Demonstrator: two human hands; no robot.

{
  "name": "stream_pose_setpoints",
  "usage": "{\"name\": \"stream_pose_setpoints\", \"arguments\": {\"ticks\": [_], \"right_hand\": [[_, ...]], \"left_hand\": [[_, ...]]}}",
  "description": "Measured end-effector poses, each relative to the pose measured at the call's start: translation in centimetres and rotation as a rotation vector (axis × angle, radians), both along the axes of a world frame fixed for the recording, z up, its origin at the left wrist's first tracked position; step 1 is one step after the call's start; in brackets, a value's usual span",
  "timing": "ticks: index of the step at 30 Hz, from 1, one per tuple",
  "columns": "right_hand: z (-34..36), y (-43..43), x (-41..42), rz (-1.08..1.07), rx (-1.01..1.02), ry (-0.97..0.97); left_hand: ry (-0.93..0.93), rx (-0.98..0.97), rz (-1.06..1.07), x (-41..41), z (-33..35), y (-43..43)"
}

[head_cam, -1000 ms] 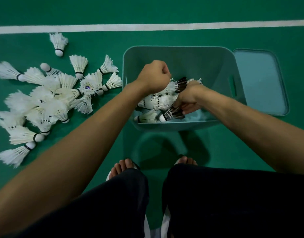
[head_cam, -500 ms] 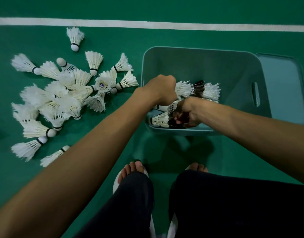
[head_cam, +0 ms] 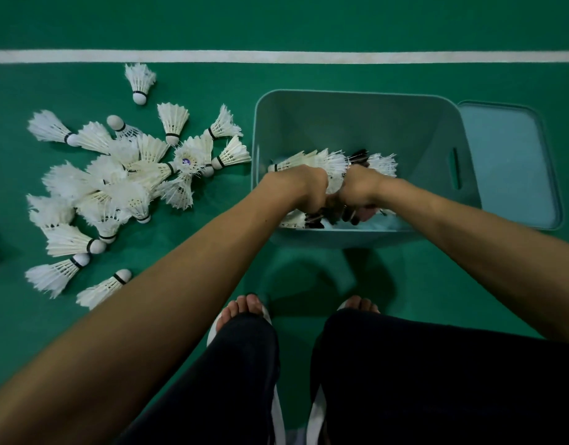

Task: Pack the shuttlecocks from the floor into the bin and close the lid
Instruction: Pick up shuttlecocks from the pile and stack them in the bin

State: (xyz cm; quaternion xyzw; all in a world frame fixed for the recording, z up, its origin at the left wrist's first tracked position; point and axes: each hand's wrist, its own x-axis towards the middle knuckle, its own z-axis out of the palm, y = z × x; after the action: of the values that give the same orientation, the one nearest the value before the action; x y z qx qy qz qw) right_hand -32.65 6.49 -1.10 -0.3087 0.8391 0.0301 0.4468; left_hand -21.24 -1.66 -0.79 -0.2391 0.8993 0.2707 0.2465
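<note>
Across the green floor (head_cam: pixel 309 27) (a court, by the white line (head_cam: pixel 276 56) along its far side) sits the open bin (head_cam: pixel 357 93), straight ahead of the person's feet. Its lid (head_cam: pixel 508 162) lies flat on the floor against or just beside the bin's right wall.

Left of the bin, well apart from both hands, the loose shuttlecocks (head_cam: pixel 116 184) lie heaped with corks pointing every way, so the pile has no single long axis. The closest ones lie just beside the bin's left wall. By my judgement the next gather calls for a reach leftward, and the left hand (head_cam: pixel 304 187) is the nearer one.

Both hands are down inside the bin, close together at its near side, on top of the packed shuttlecocks (head_cam: pixel 328 162), which lie mostly on their sides. The left hand shows only its back, fingers curled under, and the right hand (head_cam: pixel 360 187) curls downward likewise. Whether either pinches anything I cannot tell, because the fingertips are hidden below the knuckles. Dark blurred shapes beneath them, perhaps black-feathered shuttlecocks, are hard to make out.
</note>
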Motion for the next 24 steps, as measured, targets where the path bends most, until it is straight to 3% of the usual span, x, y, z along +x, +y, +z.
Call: {"name": "stream_pose_setpoints", "arguments": {"ticks": [4, 8, 11, 17, 20, 24], "right_hand": [[1.2, 2.0, -3.4, 0.032, 0.113, 0.075], [0.7, 3.9, -5.0, 0.233, 0.125, 0.290], [0.2, 4.2, -5.3, 0.326, 0.052, 0.301], [-0.8, 4.5, -6.3, 0.357, -0.023, 0.247], [0.3, 4.4, -6.3, 0.340, -0.004, 0.281], [4.1, 2.7, -4.7, 0.215, 0.019, 0.338]], "left_hand": [[0.050, 0.015, 0.003, -0.1, -0.6, 0.4], [-0.104, 0.072, -0.093, -0.9, -1.3, 1.0], [-0.199, 0.031, -0.129, -1.2, -2.3, 1.0], [-0.174, 0.064, -0.116, -1.1, -2.2, 0.9], [-0.076, 0.123, -0.032, -0.5, -0.7, 0.9], [0.243, 0.127, 0.176, 1.8, 3.8, 1.4]]}}
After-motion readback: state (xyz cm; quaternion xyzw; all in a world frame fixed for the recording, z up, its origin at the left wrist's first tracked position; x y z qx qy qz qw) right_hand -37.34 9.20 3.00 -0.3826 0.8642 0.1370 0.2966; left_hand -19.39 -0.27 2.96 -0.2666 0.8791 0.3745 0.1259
